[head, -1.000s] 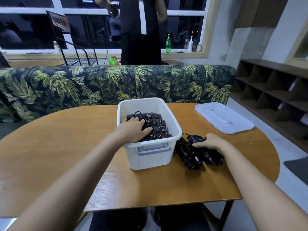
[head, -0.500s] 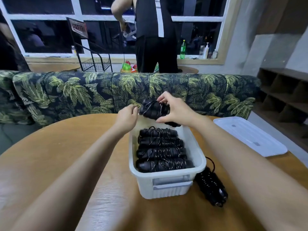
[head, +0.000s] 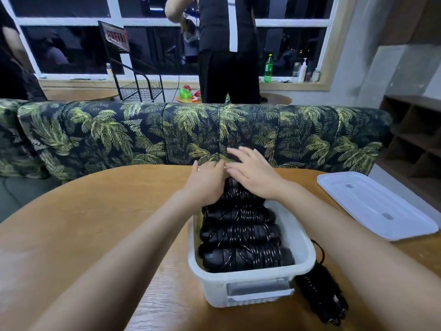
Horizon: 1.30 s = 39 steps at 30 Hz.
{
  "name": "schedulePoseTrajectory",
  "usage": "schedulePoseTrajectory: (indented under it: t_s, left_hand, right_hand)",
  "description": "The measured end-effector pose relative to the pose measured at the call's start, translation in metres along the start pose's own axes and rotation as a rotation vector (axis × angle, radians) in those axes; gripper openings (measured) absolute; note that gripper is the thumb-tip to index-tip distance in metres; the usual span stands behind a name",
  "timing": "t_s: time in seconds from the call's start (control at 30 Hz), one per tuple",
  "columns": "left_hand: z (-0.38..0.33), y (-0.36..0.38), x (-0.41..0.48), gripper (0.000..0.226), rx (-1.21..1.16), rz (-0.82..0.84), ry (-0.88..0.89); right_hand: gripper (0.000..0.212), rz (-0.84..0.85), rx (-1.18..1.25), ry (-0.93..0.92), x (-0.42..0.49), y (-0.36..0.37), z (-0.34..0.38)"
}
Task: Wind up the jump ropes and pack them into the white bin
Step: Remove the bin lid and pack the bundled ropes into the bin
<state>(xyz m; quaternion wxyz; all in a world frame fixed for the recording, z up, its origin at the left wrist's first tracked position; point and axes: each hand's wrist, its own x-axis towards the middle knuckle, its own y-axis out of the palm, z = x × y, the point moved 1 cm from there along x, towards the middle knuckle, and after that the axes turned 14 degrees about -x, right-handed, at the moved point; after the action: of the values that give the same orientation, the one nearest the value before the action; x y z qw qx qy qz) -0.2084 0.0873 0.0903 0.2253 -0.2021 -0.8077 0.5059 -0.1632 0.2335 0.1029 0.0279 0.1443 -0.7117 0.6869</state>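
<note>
Now both hands are working at the far end of the white bin [head: 250,283], which is sitting toward the near edge of the surface [head: 95,223]. The left hand [head: 205,185] is lying flat, fingers straight, pressing on the topmost wound jump rope [head: 236,193]. The right hand [head: 255,177] is spreading open beside it, palm down on that same rope, gripping nothing. More wound ropes [head: 241,235] are lying in a row across the bin. A spare bundle [head: 319,295] is lying on the surface just beside the bin's near right corner. A white lid [head: 374,206] is resting by the right edge.
</note>
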Motion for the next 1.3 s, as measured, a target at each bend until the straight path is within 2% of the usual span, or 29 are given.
schedulePoseTrajectory:
  t_s: [0.07,0.17,0.5,0.57,0.63,0.7,0.77,0.8,0.83,0.9,0.97,1.03,1.1,1.17,1.3]
  left_hand:
    - [-0.001,0.005,0.003,0.056,0.008,-0.005,0.0]
    - [0.001,0.014,0.003,0.059,0.104,0.051,-0.055]
    - [0.002,0.022,0.001,0.058,0.236,0.118,-0.074]
    - [0.001,0.019,0.003,0.058,0.2,0.127,-0.069]
    - [-0.001,0.014,0.004,0.057,0.134,0.13,-0.072]
    - [-0.004,0.007,0.002,0.053,0.074,0.07,-0.047]
    - [-0.007,0.0,-0.007,0.045,-0.005,-0.015,-0.01]
    - [-0.008,-0.001,-0.013,0.041,-0.053,-0.044,0.011]
    - [-0.008,-0.001,-0.019,0.037,-0.102,-0.059,0.037]
    - [-0.008,0.002,-0.03,0.03,-0.171,-0.052,0.071]
    - [-0.007,0.006,-0.039,0.025,-0.157,-0.073,0.105]
    - [-0.006,0.008,-0.041,0.022,-0.11,-0.118,0.134]
    - [-0.006,0.008,-0.042,0.023,-0.131,-0.116,0.131]
    - [-0.006,0.006,-0.044,0.024,-0.178,-0.103,0.113]
    - [-0.008,0.003,-0.049,0.029,-0.225,-0.11,0.087]
  right_hand:
    - [0.052,0.071,-0.076,0.044,0.001,0.008,0.002]
    - [0.055,0.21,-0.071,0.134,0.001,0.022,0.0]
    - [0.053,0.258,-0.192,0.153,0.002,0.029,0.003]
    - [0.053,0.246,-0.187,0.139,-0.001,0.026,0.002]
    - [0.053,0.23,-0.078,0.134,-0.003,0.017,0.001]
    - [0.051,0.093,0.098,0.172,-0.012,0.001,-0.004]
    - [0.043,-0.095,0.272,0.288,-0.036,-0.019,-0.015]
    - [0.039,-0.116,0.333,0.368,-0.054,-0.022,-0.025]
    - [0.037,-0.071,0.345,0.451,-0.076,-0.023,-0.034]
    - [0.042,0.204,0.229,0.585,-0.125,-0.016,-0.05]
    - [0.063,0.501,0.135,0.641,-0.166,-0.004,-0.053]
    - [0.09,0.675,0.186,0.655,-0.193,0.011,-0.047]
    - [0.108,0.729,0.296,0.665,-0.203,0.023,-0.033]
    - [0.114,0.687,0.315,0.658,-0.203,0.037,-0.021]
    - [0.095,0.576,0.205,0.661,-0.181,0.046,-0.02]
